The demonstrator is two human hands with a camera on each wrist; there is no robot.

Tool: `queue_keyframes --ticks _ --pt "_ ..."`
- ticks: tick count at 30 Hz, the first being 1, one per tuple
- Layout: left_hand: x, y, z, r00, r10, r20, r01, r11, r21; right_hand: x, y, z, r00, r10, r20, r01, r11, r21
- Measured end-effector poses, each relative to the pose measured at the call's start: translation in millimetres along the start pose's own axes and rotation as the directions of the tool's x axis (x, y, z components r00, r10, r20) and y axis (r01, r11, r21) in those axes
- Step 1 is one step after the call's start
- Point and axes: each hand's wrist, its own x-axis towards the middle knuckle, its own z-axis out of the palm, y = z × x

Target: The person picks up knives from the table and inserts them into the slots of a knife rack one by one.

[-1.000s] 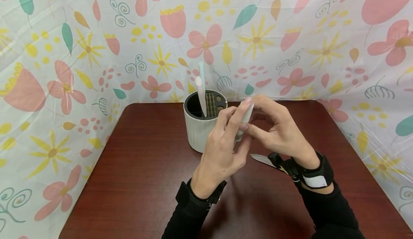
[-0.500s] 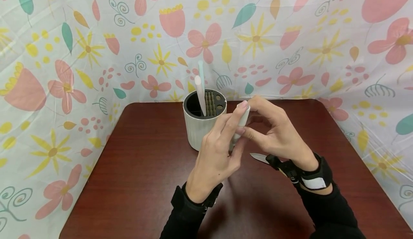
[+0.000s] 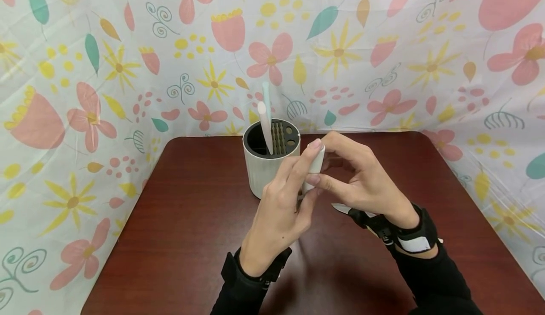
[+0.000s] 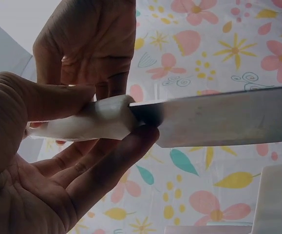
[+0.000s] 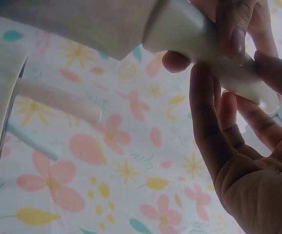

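Note:
A knife with a white handle [image 3: 316, 162] is held between both hands in front of the body. In the left wrist view its broad blade [image 4: 228, 118] extends to the right from a dark collar. My left hand [image 3: 281, 206] grips the handle, thumb on one side and index finger near the blade's base. My right hand [image 3: 367, 180] pinches the same handle with thumb and fingers, clearly seen in the right wrist view. Behind the left hand stands a white ribbed knife block [image 3: 265, 173] with a black slotted top.
Two slim handles, one pale pink [image 3: 265, 123] and one light blue [image 3: 267, 98], stick up from the block. A second knife's blade [image 3: 339, 208] lies on the brown table [image 3: 191, 230], partly hidden under the right wrist. A floral cloth [image 3: 349, 74] hangs behind.
Both hands have shifted slightly left and downward with the knife between them. The block and the knife on the table stay put.

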Motion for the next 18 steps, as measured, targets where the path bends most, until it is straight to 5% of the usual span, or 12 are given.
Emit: queue_keyframes --ticks 13,18 --pt "-2.0 -1.0 -6.5 0.999 -0.034 0.034 0.038 0.994 -0.100 -2.1 4.5 1.2 0.998 0.050 0.050 -0.056 0.989 0.139" --pt "-1.9 -1.9 -11.9 0.995 -0.072 0.067 0.083 0.983 -0.166 -4.6 12.4 -6.2 0.990 0.142 0.001 -0.140 0.977 0.158"
